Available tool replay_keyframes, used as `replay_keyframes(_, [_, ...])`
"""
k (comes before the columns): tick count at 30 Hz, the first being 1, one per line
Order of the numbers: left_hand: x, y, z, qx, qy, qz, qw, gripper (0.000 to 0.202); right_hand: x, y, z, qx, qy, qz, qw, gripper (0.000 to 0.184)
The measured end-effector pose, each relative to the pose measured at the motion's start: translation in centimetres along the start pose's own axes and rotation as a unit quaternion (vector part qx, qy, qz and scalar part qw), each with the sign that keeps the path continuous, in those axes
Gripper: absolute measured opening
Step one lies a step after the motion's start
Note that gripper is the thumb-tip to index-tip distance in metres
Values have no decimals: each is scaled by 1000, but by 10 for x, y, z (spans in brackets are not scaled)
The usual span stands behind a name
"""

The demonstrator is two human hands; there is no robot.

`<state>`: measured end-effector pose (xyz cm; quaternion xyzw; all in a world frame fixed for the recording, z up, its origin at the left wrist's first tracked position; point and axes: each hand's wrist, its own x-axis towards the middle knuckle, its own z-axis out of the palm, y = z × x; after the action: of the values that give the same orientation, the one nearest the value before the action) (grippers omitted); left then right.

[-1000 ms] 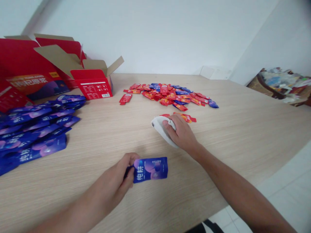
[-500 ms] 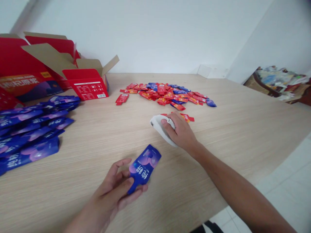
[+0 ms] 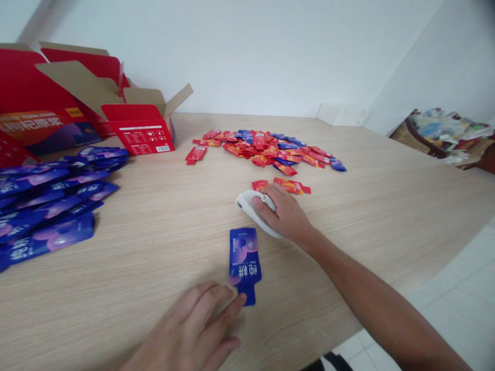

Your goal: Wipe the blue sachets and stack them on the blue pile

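Observation:
A blue pouch (image 3: 243, 255) with pink round shapes and white print lies flat on the table (image 3: 162, 232), its narrow end toward me. At that narrow end is my left hand (image 3: 201, 324), palm down, one fingertip on the pouch and the fingers loosely apart. My right hand (image 3: 286, 214) grips what looks like a folded white cloth (image 3: 255, 206) with a small dark spot at its tip. It rests just above and to the right of the blue pouch. Two red pouches (image 3: 292, 185) lie right behind that hand, one of them partly covered.
Overlapping blue pouches (image 3: 58, 201) lie at the left. Behind them stand open red boxes (image 3: 139, 129). A mixed pile of red and blue pouches (image 3: 266, 147) lies toward the wall. At the far right is a container of crumpled wrappers (image 3: 448, 131).
My left hand has put the blue pouch down on the table and loosened its grip, moving lower in view. My right hand, still gripping the white cloth, has barely shifted.

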<state>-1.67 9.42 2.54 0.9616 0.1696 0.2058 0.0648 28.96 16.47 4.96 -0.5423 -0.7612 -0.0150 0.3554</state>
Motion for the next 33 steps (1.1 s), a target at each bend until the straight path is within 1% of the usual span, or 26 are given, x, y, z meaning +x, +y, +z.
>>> replay_keyframes(2, [3,4,1,48,-14,65,997,54,-1,-4,0,4,-7,-3,1000,24])
replay_keyframes(4, [4,7,2,63,-35,92,993,68,-3,-14,-2,16,-12,-16,1000,23])
replay_keyframes(6, [5,8,3,60,-47,86,993,73,-7,-30,-3,38,-17,-36,998,22])
replay_keyframes(8, [5,8,5,49,-46,72,995,70,-14,-49,-1,64,-40,-72,995,20])
replay_keyframes(11, [3,9,8,26,-43,52,997,63,-28,-70,10,73,-114,-167,977,18])
replay_keyframes(13, [2,10,10,23,-51,50,997,61,-33,-72,20,46,-158,-225,960,18])
replay_keyframes(15, [2,10,12,30,-55,52,997,62,-35,-65,30,12,-179,-246,953,20])
replay_keyframes(18, [4,7,14,38,-39,56,997,63,-29,-48,40,-18,-160,-223,961,21])
replay_keyframes(22, [7,2,14,46,-30,75,996,60,-9,-23,48,-60,-125,-169,976,23])
replay_keyframes(24, [8,-1,13,55,-24,88,994,58,4,-14,46,-103,-128,-157,974,23])
replay_keyframes(26, [7,-2,11,69,-18,101,992,56,16,-11,38,-140,-118,-140,973,20])
replay_keyframes(28, [6,-3,10,80,-18,112,990,55,18,-17,26,-137,-65,-112,982,19])
replay_keyframes(30, [5,-4,9,80,-21,115,990,55,8,-34,15,-88,-8,-88,992,20])
replay_keyframes(31, [4,-4,9,75,-22,114,990,54,-2,-44,12,-58,5,-89,994,21])
replay_keyframes(32, [3,-4,9,69,-22,111,991,54,-13,-54,11,-32,-13,-102,994,20])
replay_keyframes(33, [3,-4,10,61,-20,107,992,52,-25,-63,13,-12,-44,-134,990,19])
